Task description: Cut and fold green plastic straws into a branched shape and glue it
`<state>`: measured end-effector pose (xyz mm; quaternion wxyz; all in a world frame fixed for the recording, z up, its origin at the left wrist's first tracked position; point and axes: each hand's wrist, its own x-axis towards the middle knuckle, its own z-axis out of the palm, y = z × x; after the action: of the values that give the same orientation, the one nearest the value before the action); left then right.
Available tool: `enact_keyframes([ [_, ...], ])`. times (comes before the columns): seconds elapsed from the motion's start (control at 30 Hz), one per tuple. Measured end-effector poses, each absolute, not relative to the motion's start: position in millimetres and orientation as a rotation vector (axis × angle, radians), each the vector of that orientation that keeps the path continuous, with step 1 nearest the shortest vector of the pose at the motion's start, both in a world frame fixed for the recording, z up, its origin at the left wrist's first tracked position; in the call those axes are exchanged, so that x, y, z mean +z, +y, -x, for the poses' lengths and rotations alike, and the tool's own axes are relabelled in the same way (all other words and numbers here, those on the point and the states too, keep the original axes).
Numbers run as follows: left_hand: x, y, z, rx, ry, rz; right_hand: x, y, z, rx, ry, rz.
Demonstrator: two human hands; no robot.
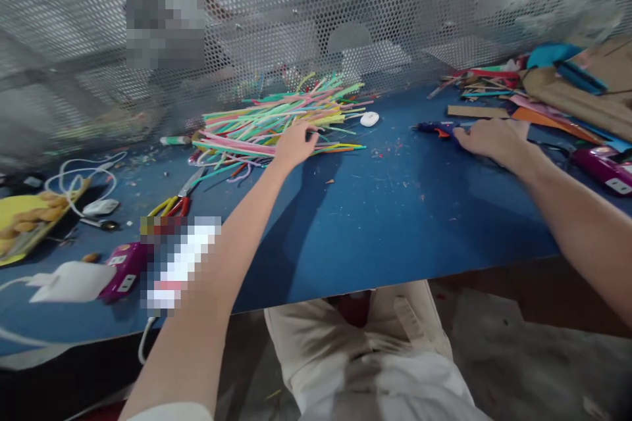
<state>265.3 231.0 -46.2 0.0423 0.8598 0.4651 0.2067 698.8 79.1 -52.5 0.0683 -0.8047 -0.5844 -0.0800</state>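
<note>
Both hands reached out across the blue table (375,223).

The left hand (295,143), fingers loosely spread, rested on the heap of coloured pipe cleaners (276,122) at eleven o'clock. The right hand (488,138), lightly curled, touched the blue glue gun (437,127) at one o'clock; whether it gripped I could not tell. A perforated metal screen (296,13) rose behind.

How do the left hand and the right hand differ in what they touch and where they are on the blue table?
The left hand rests on the pile of colourful sticks near the table's middle; the right hand lies further right, at the blue glue gun. The left hand's fingers are spread over many thin pieces; the right hand's point at one tool. Both lie palm down on the blue table, arms bare.
</note>
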Motion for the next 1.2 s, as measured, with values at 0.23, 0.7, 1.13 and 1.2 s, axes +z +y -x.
enact_keyframes([
  [0.23,-60.3,175.8,-216.4,0.324,1.324,-2.647,-4.4,88.7,-599.1,-0.327,-1.985,2.199],
  [0.7,-72.9,134.3,-215.7,0.165,1.317,-2.740,-66.0,205.9,-472.9,-0.099,-2.534,1.447],
  [1.13,-70.4,128.5,-210.8,0.144,1.350,-2.764,-81.3,222.0,-493.8,-0.218,-2.412,1.433],
  [1.2,-70.9,126.4,-210.8,0.155,1.361,-2.769,-80.5,222.4,-490.5,-0.097,-2.336,1.487],
])
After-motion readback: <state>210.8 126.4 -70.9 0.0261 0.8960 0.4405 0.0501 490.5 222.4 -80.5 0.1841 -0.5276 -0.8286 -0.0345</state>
